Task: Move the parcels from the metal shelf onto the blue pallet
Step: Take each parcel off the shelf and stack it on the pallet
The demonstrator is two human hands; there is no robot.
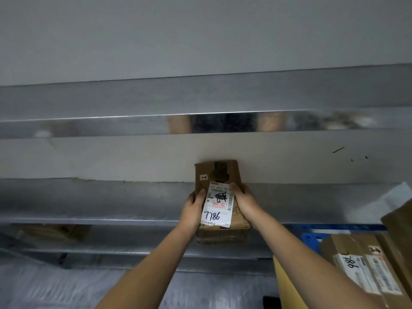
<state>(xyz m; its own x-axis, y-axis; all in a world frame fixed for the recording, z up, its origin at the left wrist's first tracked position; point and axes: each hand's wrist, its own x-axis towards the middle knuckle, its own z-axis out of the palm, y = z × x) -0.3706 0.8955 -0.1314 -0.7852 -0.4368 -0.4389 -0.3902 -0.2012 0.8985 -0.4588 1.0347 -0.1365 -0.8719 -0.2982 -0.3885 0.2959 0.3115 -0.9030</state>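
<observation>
A small brown cardboard parcel [219, 175] with a white label marked 7786 is held between both my hands in front of the metal shelf [89, 197]. My left hand [192, 208] grips its left side and my right hand [245, 201] grips its right side. The parcel hangs past the shelf's front edge. At the lower right, a corner of the blue pallet [310, 238] shows, with several cardboard parcels [365, 268] stacked on it, one marked 98L.
An upper metal shelf [133, 103] runs across the view above the parcel, its shiny front edge reflecting my arms. On a lower shelf at the left lies another brown parcel [55, 233]. A yellow envelope [285, 284] stands beside the stacked parcels.
</observation>
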